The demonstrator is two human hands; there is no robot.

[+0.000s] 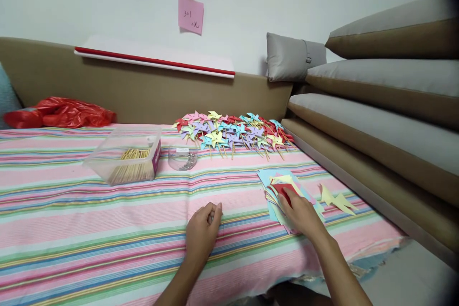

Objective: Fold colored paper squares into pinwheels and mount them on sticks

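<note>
My right hand (pixel 300 211) rests on a stack of coloured paper squares (pixel 287 191), fingertips pinching a red sheet at the top. My left hand (pixel 202 230) lies on the striped cloth (pixel 89 229) with its fingers curled in; whether anything is inside them is hidden. A yellow cut paper piece (pixel 337 200) lies to the right of the stack. A heap of finished paper pinwheels on sticks (pixel 233 133) sits further back.
A clear plastic box of wooden sticks (pixel 127 158) and a small clear round tub of pins (pixel 182 158) stand at the middle left. A red plastic bag (pixel 60 112) lies at the back left. Stacked grey cushions (pixel 380 105) line the right side.
</note>
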